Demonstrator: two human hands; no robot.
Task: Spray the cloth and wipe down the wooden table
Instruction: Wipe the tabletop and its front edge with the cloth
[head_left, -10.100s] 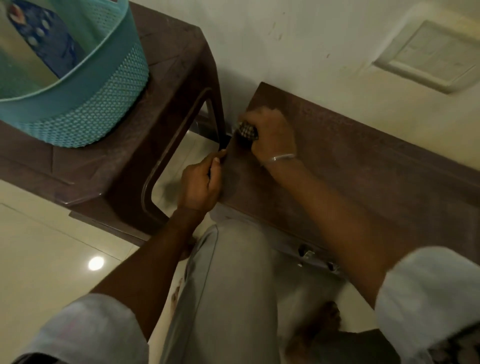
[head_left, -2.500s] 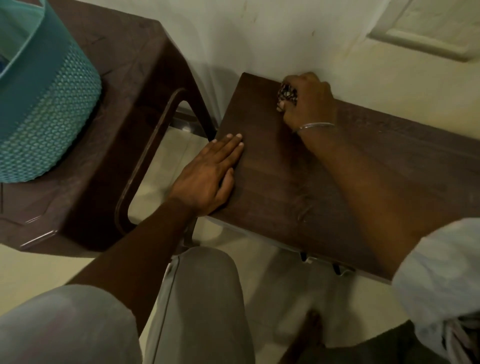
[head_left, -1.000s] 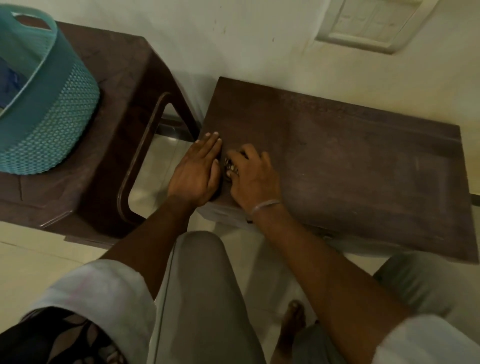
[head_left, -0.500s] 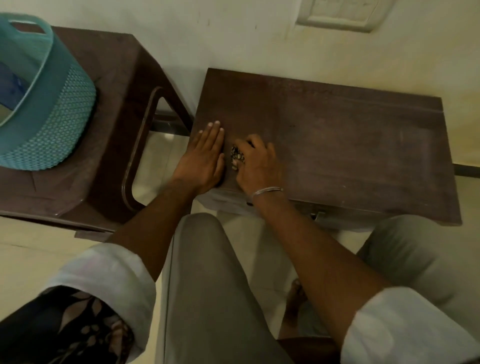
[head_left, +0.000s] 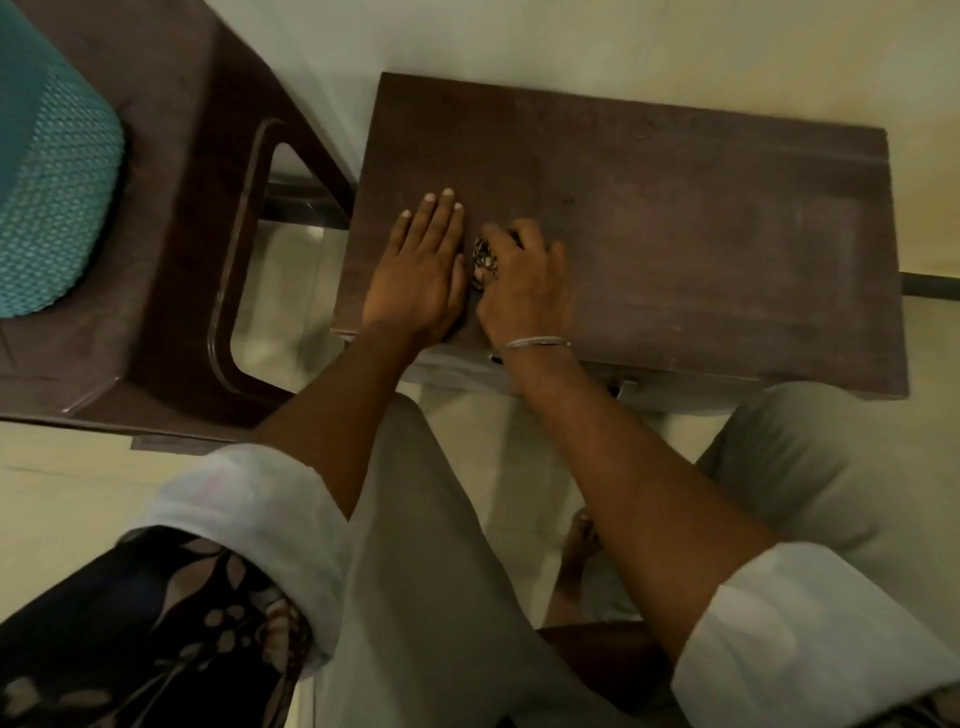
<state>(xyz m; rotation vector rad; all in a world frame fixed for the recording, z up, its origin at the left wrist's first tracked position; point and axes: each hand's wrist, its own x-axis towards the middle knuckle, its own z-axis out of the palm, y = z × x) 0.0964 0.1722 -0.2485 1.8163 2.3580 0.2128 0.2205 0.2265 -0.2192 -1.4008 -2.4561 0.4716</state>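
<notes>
A dark wooden table (head_left: 701, 223) stands against the pale wall. My right hand (head_left: 524, 286) presses a small bunched patterned cloth (head_left: 483, 260) onto the table's near left part; only a bit of the cloth shows under my fingers. My left hand (head_left: 421, 270) lies flat, palm down, fingers together, on the table's left edge, touching the right hand. No spray bottle is in view.
A dark brown plastic stool (head_left: 182, 208) stands to the left of the table, with a teal basket (head_left: 47, 182) on it. A narrow gap of tiled floor (head_left: 291, 291) separates them. My knees (head_left: 415, 519) are just below the table's front edge.
Over ten seconds my right hand carried the cloth from the far left corner back to the near left part. In the last half second both hands stay almost still.
</notes>
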